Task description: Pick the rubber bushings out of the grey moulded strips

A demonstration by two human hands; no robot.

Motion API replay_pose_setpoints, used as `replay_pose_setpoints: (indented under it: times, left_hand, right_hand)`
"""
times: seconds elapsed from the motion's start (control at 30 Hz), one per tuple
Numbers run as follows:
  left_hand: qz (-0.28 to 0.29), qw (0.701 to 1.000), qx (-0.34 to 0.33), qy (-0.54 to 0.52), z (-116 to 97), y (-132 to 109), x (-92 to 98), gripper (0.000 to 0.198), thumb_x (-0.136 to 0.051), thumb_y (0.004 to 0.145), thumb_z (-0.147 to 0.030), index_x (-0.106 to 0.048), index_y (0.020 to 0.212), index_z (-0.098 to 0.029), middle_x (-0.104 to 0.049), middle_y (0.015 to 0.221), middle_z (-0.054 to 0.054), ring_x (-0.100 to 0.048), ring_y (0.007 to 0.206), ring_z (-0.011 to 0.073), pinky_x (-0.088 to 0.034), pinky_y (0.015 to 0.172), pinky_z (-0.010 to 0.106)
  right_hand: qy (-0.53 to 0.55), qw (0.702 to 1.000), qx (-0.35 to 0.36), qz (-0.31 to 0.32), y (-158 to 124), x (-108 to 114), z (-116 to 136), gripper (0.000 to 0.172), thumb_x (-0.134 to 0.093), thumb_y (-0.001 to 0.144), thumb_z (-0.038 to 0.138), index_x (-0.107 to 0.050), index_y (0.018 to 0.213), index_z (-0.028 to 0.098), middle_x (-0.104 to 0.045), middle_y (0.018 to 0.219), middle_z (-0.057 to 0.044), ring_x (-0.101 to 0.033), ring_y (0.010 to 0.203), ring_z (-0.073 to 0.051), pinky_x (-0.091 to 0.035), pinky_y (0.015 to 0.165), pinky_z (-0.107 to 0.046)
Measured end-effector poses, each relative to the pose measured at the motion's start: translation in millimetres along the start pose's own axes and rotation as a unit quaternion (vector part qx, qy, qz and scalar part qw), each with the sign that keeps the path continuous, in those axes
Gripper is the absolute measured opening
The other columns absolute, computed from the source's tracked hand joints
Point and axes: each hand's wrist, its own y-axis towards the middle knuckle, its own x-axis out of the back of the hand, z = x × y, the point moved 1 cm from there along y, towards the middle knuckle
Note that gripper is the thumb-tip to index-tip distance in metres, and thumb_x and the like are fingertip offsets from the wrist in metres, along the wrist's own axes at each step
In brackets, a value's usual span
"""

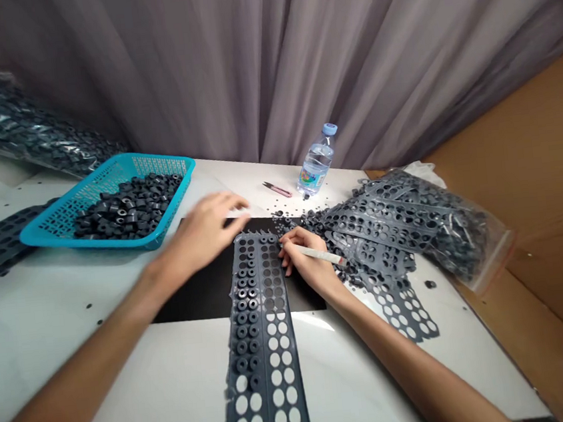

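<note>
A long dark rubber strip (261, 334) full of round holes lies lengthwise before me, its far end on a black mat (204, 289). Some holes still hold small black rings; many are punched empty. My right hand (306, 259) is closed on a thin white stick tool (319, 255), its tip at the strip's upper right edge. My left hand (207, 229) hovers blurred over the strip's far end, fingers stretched out toward the right, holding nothing that I can see.
A blue basket (109, 202) of black rings sits at the left. Punched strips (386, 247) and a plastic bag (444, 227) pile up at right. A water bottle (317, 163) and small snips (276, 188) stand at the back. Another bag (16, 128) lies far left.
</note>
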Motion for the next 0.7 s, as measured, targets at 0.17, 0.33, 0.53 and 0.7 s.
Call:
replay_pose_setpoints:
  times: [0.17,0.33,0.53,0.7]
  left_hand:
    - [0.102,0.99,-0.045,-0.081,-27,-2,-59.4,0.021,-0.052,0.106,-0.029,-0.067,0.117,-0.021,-0.068,0.117,0.006,-0.064,0.111,0.0236,-0.049,0.098,0.037]
    - [0.115,0.979,-0.013,-0.17,-9,-11,-67.3,0.018,-0.058,0.103,-0.032,-0.069,0.114,-0.024,-0.066,0.11,0.003,-0.065,0.1,0.02,-0.052,0.089,0.033]
    - [0.153,0.967,0.007,-0.203,-9,-15,-56.0,0.026,-0.059,0.101,-0.04,-0.071,0.118,-0.024,-0.066,0.11,0.003,-0.066,0.09,0.0186,-0.053,0.083,0.033]
    - [0.153,0.974,0.006,-0.169,-16,-19,-50.5,0.032,-0.052,0.105,-0.041,-0.071,0.123,-0.023,-0.064,0.116,0.006,-0.067,0.103,0.0213,-0.052,0.093,0.035]
  right_hand:
    - [-0.013,1.0,0.006,0.01,5,3,-2,0.015,-0.061,0.091,0.035,-0.063,0.092,0.019,-0.069,0.073,0.0,-0.062,0.049,-0.012,-0.052,0.04,-0.02]
    - [0.001,0.999,-0.003,0.034,6,5,-1,0.016,-0.063,0.09,0.035,-0.064,0.091,0.019,-0.068,0.073,0.0,-0.062,0.051,-0.012,-0.053,0.041,-0.021]
    - [0.004,0.998,0.004,0.064,1,6,1,0.017,-0.063,0.091,0.034,-0.065,0.091,0.018,-0.067,0.071,0.0,-0.061,0.049,-0.011,-0.053,0.042,-0.02]
    - [-0.001,0.998,-0.002,0.07,2,5,2,0.014,-0.063,0.089,0.032,-0.066,0.09,0.018,-0.067,0.071,0.0,-0.061,0.05,-0.011,-0.052,0.042,-0.019]
